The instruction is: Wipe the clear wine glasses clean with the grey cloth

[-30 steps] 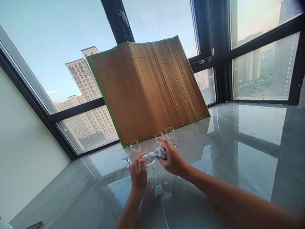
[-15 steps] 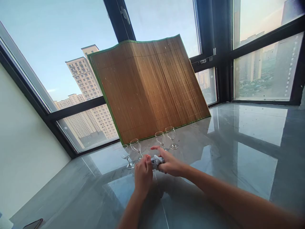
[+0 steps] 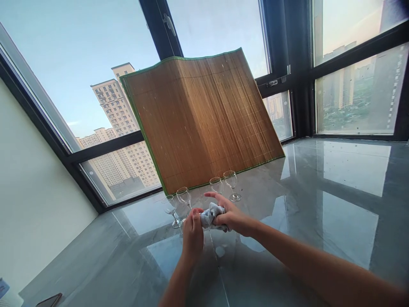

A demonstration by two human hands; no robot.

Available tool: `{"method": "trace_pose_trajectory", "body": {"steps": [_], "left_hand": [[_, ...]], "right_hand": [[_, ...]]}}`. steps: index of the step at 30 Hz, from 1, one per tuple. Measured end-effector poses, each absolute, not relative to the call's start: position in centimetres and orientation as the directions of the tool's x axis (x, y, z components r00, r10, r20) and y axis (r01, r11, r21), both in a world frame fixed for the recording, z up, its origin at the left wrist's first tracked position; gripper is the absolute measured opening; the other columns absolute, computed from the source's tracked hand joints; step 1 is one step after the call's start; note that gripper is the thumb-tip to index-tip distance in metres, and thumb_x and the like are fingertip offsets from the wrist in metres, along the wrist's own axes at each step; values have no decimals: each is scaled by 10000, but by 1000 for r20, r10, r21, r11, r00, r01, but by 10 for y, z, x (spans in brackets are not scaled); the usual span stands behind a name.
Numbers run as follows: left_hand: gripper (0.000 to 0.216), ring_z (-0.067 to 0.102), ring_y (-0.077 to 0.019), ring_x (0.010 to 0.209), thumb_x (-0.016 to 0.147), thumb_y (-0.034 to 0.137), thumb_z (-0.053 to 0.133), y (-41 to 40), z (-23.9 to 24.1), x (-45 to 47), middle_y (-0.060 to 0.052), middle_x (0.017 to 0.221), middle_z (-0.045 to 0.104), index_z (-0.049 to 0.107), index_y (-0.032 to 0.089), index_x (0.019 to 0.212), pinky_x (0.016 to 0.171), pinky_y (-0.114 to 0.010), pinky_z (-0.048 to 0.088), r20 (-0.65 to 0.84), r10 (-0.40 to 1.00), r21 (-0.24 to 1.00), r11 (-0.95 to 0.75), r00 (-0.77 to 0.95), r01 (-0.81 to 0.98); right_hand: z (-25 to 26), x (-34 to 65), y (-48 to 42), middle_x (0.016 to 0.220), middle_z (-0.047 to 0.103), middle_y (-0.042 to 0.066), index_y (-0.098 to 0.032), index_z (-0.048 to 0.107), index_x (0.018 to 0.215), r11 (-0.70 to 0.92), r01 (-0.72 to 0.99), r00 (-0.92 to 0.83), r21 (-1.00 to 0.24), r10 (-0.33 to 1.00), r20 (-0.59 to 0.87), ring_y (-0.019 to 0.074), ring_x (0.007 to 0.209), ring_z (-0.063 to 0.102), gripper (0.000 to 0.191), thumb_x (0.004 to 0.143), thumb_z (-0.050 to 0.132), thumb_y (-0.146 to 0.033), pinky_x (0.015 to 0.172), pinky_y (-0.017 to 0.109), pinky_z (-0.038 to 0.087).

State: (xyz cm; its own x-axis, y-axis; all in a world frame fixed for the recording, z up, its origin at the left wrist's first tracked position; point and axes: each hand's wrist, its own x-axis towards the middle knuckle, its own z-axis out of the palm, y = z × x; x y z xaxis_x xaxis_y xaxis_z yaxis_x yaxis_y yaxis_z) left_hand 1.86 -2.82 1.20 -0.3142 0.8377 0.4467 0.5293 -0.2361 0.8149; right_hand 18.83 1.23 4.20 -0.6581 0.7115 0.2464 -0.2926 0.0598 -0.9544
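Note:
My left hand [image 3: 193,236] is closed, fingers wrapped round what looks like a clear drinking glass [image 3: 203,219], mostly covered by fingers and fabric. A light grey-white cloth [image 3: 216,210] is bunched against that glass. Holding the cloth is my right hand [image 3: 238,220], its index finger stretched out above it. Just beyond my hands several stemmed glasses stand upright on the glossy grey surface [image 3: 271,273]. One glass [image 3: 175,222] is at the left, with another glass [image 3: 183,196] beside it. Farther right are a glass [image 3: 216,186] partly hidden by my right hand and a fully visible glass [image 3: 235,197].
A brown bamboo mat [image 3: 207,119] with green edging leans against the dark window frame [image 3: 290,55] behind the glasses. A white wall [image 3: 38,183] rises at the left. At the lower left corner lie a dark flat object [image 3: 49,301] and a white item [image 3: 9,296].
The cloth has shifted and bunched up higher between my hands, with more of it showing. My right hand has moved slightly to the right. The standing glasses have kept their places.

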Motion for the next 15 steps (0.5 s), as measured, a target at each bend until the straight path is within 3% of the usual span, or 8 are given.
{"method": "trace_pose_trajectory", "body": {"steps": [6,11,15], "left_hand": [[623,501,-162,586,920,669,314,-22,16,21,-46,648,613,610,182,669,591,-296,401,381,814,920,-285,-439,270],[650,544,-155,592,832,750,426,-20,18,20,-55,651,616,660,145,795,549,-272,396,249,832,959,-283,-497,6],[626,550,-153,596,804,751,499,-28,26,21,-51,675,614,667,149,839,592,-289,442,134,922,874,-283,-364,-395]], "right_hand": [[47,186,14,658,489,-92,-222,378,1380,127,-365,-423,-922,860,286,98,518,430,805,605,582,-144,448,195,329],[42,183,23,697,517,-78,-209,362,1357,222,-279,-208,-934,936,284,95,483,428,745,644,573,-158,436,206,332],[32,179,26,745,574,-46,-191,394,1322,301,-167,-210,-939,919,332,96,511,450,683,662,557,-122,480,214,346]]}}
